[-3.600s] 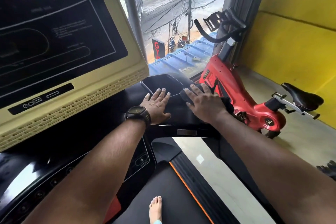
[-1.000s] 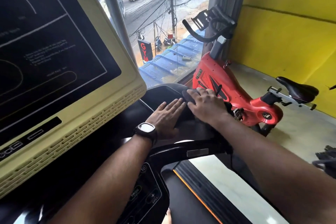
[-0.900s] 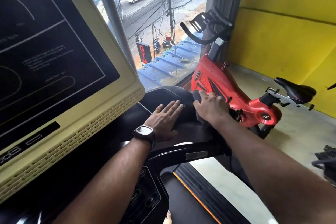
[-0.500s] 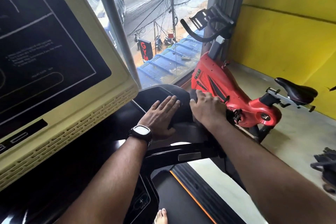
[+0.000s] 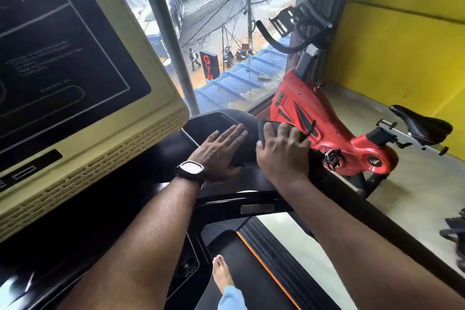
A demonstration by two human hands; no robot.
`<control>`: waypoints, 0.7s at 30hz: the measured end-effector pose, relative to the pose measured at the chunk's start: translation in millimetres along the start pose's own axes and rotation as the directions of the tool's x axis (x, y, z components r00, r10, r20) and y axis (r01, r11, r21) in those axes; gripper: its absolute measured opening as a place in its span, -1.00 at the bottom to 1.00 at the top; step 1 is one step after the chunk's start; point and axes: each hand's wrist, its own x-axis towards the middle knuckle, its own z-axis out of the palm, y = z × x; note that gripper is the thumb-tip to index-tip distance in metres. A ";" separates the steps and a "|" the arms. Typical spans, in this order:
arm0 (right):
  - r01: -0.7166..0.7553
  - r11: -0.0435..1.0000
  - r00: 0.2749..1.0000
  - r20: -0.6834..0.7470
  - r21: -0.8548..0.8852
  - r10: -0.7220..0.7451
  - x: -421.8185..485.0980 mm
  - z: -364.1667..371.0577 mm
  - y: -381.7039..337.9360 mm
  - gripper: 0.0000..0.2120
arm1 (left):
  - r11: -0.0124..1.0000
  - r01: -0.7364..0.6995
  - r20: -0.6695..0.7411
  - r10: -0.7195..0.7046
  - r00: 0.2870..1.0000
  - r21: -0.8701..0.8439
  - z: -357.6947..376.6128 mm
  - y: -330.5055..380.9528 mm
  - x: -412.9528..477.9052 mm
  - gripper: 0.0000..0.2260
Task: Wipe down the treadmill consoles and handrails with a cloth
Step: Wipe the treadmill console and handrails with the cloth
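Dark cloth (image 5: 261, 133) sits bunched at the right edge of the glossy black treadmill console (image 5: 219, 119), under the right hand (image 5: 281, 156), whose grip is closed over it with curled fingers. Just beside it the left hand (image 5: 219, 152) lies flat on the console, grip open and fingers straight, with a pale-faced wristwatch (image 5: 191, 171) on that arm. A red exercise bike (image 5: 289, 106) stands beyond the console's edge.

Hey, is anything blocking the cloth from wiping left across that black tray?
Yes: the left hand lies flat on the tray, just left of the cloth gripped by the right hand.
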 end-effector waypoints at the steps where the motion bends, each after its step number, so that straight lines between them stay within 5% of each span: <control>1: 0.090 0.996 0.996 -0.016 -0.019 -0.090 -6.5 3.5 -2.0 -0.52 | 1.000 -0.002 -0.004 0.002 1.000 0.001 -0.2 1.0 -0.3 -0.15; 4: 0.246 0.964 0.969 -0.027 0.105 -0.244 16.8 -2.4 8.7 -0.51 | 1.000 -0.004 -0.001 0.004 1.000 0.009 -1.9 2.4 -0.8 -0.15; 7: -0.008 0.947 0.982 0.183 0.321 -0.054 45.3 -12.8 20.0 -0.53 | 1.000 -0.005 0.003 0.005 1.000 0.014 -1.9 1.8 -1.0 -0.16; 9: -0.157 0.957 0.974 0.199 0.243 0.110 38.6 -12.1 15.6 -0.51 | 1.000 0.000 0.011 -0.001 1.000 0.010 -0.8 1.6 -0.9 -0.16; 12: 0.009 1.000 0.999 0.038 0.007 -0.009 6.4 -2.4 -2.9 -0.53 | 1.000 0.010 0.009 -0.010 1.000 0.005 0.5 1.3 0.3 -0.15; 15: 0.222 0.971 0.975 -0.009 0.088 -0.222 21.4 0.3 0.3 -0.51 | 1.000 0.012 0.000 -0.012 1.000 0.013 -0.9 3.6 -0.1 -0.16; 18: -0.030 0.940 0.984 0.175 0.338 -0.031 55.5 -9.8 6.7 -0.53 | 1.000 0.007 0.006 -0.007 1.000 0.009 -1.3 2.9 -0.6 -0.16; 20: -0.142 0.950 0.974 0.208 0.279 0.085 54.6 -9.7 -1.6 -0.52 | 1.000 0.010 0.008 -0.010 1.000 -0.003 0.4 2.2 -0.1 -0.16; 21: -0.087 0.974 0.989 0.135 0.211 0.059 46.3 -8.9 -9.3 -0.52 | 1.000 0.010 0.012 -0.010 1.000 -0.006 0.9 1.9 0.7 -0.15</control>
